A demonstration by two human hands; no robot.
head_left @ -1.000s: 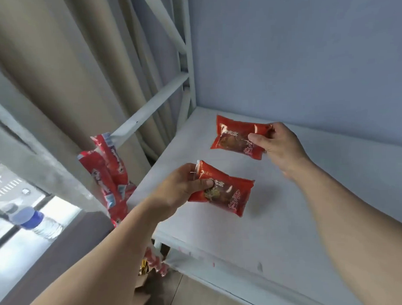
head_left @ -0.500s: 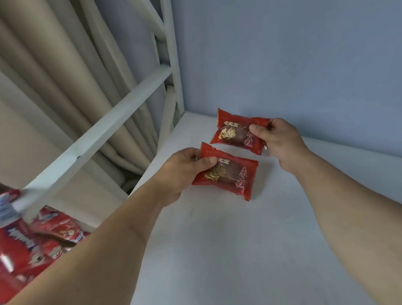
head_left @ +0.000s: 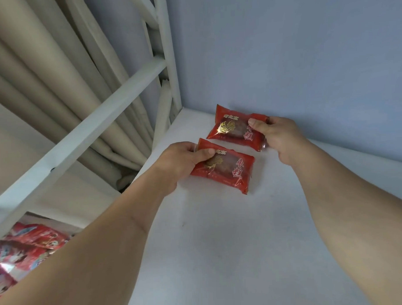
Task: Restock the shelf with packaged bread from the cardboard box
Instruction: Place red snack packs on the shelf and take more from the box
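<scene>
Two red bread packets with gold print lie low over the white shelf board [head_left: 221, 243], near its far left corner. My left hand [head_left: 180, 162] grips the nearer packet [head_left: 228, 169] by its left end, thumb on top. My right hand [head_left: 279, 138] pinches the farther packet [head_left: 233, 128] at its right end, close to the blue back wall. The packets sit one behind the other, almost touching. Whether they rest on the board or hover just above it I cannot tell. The cardboard box is out of view.
White shelf frame bars [head_left: 92, 124] run diagonally on the left, with an upright post [head_left: 169, 62] at the corner. Beige curtain folds [head_left: 44, 73] hang behind them. Red snack bags [head_left: 23, 249] lie below at the lower left. The blue wall [head_left: 294, 57] closes the back.
Both hands have carried the packets farther back toward the shelf's rear left corner and lower to the board. The view has moved closer in over the shelf.
</scene>
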